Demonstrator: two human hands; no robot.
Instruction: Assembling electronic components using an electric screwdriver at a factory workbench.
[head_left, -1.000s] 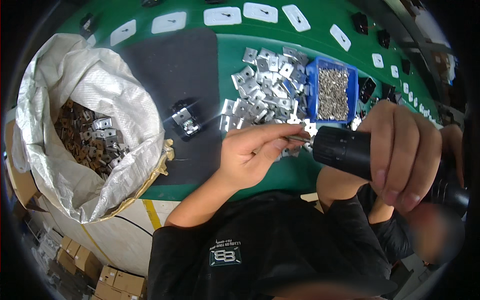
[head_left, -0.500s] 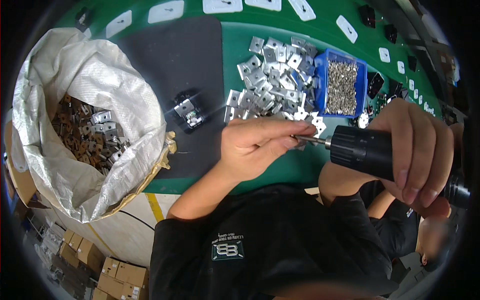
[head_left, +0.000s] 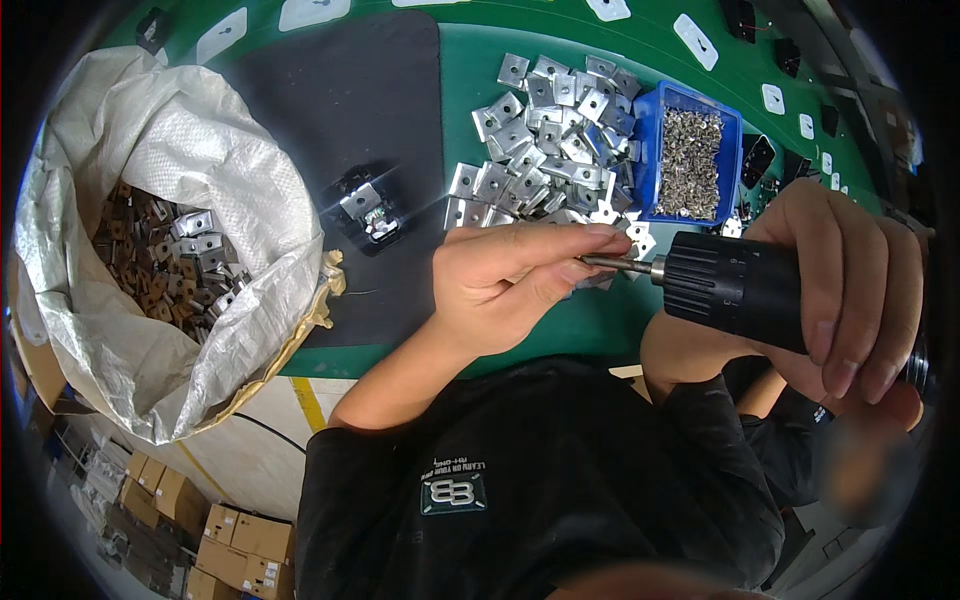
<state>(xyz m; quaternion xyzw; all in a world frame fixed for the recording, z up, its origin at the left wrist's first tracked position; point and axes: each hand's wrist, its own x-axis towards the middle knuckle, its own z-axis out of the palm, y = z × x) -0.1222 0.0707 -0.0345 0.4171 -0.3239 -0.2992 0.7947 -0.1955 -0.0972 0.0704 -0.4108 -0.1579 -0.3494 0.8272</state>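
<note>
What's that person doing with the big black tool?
A person's right hand grips a black power driver. The left hand pinches at the end of its metal bit; whether anything small is held there is hidden. Beyond lie loose silver plates and a blue bin of tiny metal parts. A black device sits on the dark mat.

I've got pale floor [head_left: 262,403] down at lower left, a yellow stripe [head_left: 308,403] cutting across it, and there, brown cardboard boxes [head_left: 250,535] stacked in the corner. Mid-view, a green tabletop [head_left: 462,75] shines under the light, a dark mat [head_left: 385,100] covering its left part. Up top I'm seeing another green surface [head_left: 650,28] curve rightward, toward dim, blurry clutter [head_left: 893,135] at the edge.
</note>
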